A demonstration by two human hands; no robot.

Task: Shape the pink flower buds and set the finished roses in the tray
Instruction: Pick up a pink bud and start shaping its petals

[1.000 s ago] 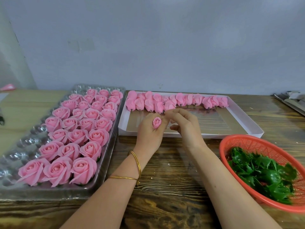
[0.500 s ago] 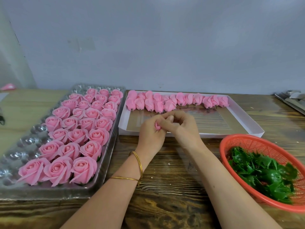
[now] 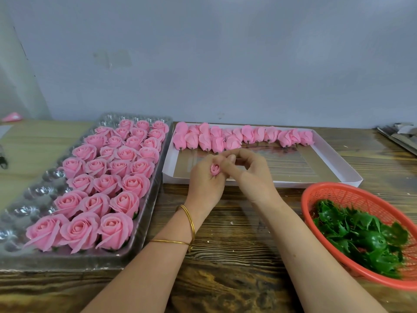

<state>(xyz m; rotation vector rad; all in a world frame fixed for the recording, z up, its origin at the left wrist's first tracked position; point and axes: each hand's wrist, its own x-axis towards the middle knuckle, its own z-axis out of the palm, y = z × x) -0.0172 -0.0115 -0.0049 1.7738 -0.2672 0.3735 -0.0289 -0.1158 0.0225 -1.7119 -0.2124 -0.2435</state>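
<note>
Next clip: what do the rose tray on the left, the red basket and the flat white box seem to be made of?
Rose tray: thin clear plastic, glossy; the empty moulded cups are see-through and glint.
Red basket: probably plastic, an even-coloured open lattice with a smooth rim.
Flat box: likely card, matt white walls; its floor is shiny, perhaps film or foil.

Flower-making workshop: rose-filled tray point(image 3: 150, 199), wooden bench point(image 3: 237, 224).
</note>
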